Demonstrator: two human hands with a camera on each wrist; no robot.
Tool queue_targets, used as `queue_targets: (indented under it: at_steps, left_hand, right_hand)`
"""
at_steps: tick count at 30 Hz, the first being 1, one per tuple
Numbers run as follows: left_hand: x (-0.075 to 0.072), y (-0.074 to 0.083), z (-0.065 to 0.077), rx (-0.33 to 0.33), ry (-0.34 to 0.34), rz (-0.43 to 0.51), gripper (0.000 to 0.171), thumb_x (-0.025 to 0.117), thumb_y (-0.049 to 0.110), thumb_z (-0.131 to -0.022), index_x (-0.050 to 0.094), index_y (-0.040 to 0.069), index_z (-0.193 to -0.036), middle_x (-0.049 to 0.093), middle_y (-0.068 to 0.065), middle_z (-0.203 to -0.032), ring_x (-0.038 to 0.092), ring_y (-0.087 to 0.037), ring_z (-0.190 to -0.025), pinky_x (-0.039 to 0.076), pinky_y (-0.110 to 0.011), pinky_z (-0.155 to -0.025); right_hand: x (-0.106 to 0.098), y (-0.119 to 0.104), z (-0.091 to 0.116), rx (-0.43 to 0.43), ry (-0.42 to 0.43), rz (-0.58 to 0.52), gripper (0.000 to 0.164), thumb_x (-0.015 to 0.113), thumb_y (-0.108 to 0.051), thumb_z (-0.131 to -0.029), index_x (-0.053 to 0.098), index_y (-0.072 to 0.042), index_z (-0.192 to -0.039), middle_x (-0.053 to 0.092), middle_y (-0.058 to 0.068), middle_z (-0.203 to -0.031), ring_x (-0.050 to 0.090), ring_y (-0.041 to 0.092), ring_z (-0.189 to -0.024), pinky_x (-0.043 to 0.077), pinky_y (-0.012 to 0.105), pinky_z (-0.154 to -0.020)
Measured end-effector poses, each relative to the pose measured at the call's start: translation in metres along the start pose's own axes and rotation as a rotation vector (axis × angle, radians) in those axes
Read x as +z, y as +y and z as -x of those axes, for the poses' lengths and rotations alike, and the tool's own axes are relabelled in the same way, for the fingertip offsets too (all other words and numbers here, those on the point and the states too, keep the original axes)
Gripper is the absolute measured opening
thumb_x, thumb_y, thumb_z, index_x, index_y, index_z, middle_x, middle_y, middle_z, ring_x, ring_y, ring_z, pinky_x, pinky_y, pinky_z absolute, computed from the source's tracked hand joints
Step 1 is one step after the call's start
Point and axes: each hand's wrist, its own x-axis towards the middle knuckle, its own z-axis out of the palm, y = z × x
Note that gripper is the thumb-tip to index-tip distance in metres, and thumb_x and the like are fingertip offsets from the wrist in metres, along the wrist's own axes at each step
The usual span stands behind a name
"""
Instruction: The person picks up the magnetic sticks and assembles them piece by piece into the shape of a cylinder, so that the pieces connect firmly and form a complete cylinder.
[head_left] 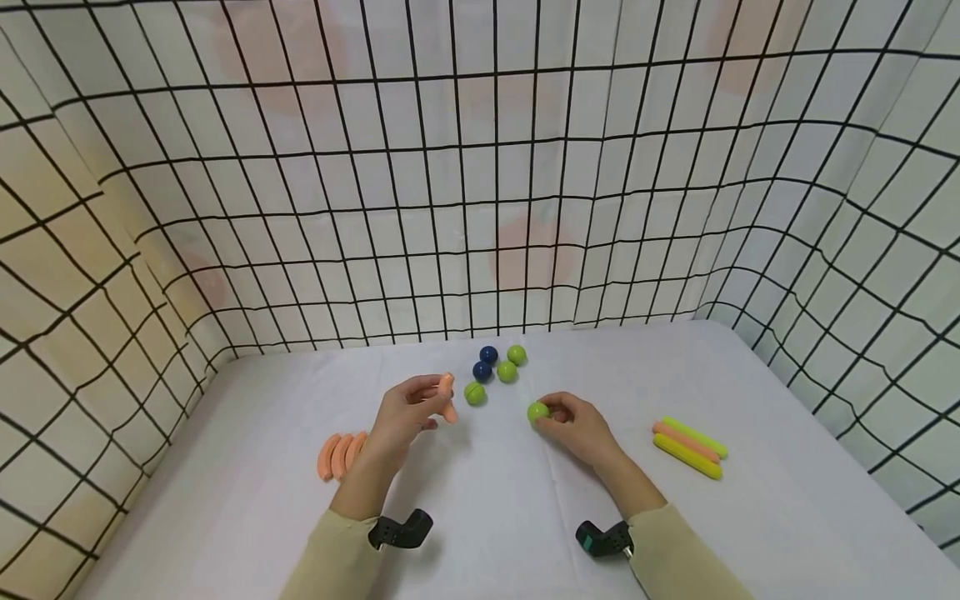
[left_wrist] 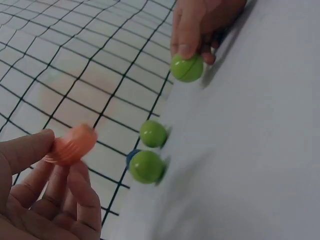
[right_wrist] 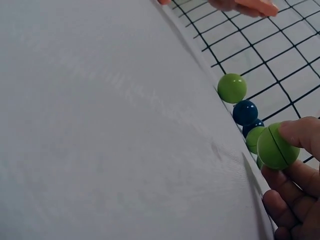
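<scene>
My left hand [head_left: 405, 412] pinches a small orange curved piece [head_left: 447, 398] between thumb and fingers, raised over the table. Ridges show along this piece [left_wrist: 75, 145] in the left wrist view. A shiny green ball [head_left: 537, 412] is pinched by the thumb and fingers of my right hand [head_left: 581, 427]; a dark seam crosses the ball [right_wrist: 278, 146] in the right wrist view. Between and beyond the hands lie a nearer green ball [head_left: 475, 393], two more green balls [head_left: 507, 372] and two dark blue balls [head_left: 482, 371].
Several orange curved pieces [head_left: 341, 455] lie in a row left of my left forearm. At the right, two yellow-green sticks [head_left: 686, 456] lie with an orange stick [head_left: 686, 442] between them. A black wire grid [head_left: 480, 200] walls the white table [head_left: 510, 517] at the back and sides.
</scene>
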Motion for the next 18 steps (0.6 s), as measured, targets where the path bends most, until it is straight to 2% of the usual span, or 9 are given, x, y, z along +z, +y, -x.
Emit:
queue_targets:
  at_steps: [6,11,18]
  left_hand:
    - [0.018,-0.007,-0.001,-0.019,-0.035,0.029,0.045,0.073,0.012,-0.090,0.061,0.013,-0.134,0.067,-0.005,-0.109,0.066,-0.013,-0.086,0.057,-0.027,-0.069]
    - [0.027,-0.015,0.001,-0.011,-0.064,0.080,0.045,0.072,0.014,-0.092,0.058,0.005,-0.133,0.069,-0.008,-0.109,0.071,-0.014,-0.087,0.061,-0.030,-0.072]
    - [0.035,-0.030,0.000,0.011,-0.081,0.136,0.044,0.073,0.016,-0.092,0.057,0.000,-0.130,0.074,-0.012,-0.109,0.074,-0.017,-0.091,0.061,-0.035,-0.076]
  right_hand:
    - [0.002,0.004,0.004,-0.019,0.012,-0.032,0.035,0.075,-0.029,-0.088,0.067,-0.015,-0.119,0.067,0.003,-0.107,0.055,0.016,-0.093,0.042,0.028,-0.079]
    - [0.005,0.009,0.004,-0.035,0.005,-0.052,0.033,0.075,-0.028,-0.089,0.066,-0.017,-0.118,0.068,0.001,-0.111,0.057,0.014,-0.095,0.044,0.029,-0.085]
    - [0.006,0.013,0.004,-0.094,-0.001,-0.044,0.032,0.076,-0.029,-0.089,0.066,-0.019,-0.117,0.068,0.000,-0.109,0.057,0.013,-0.093,0.044,0.030,-0.084]
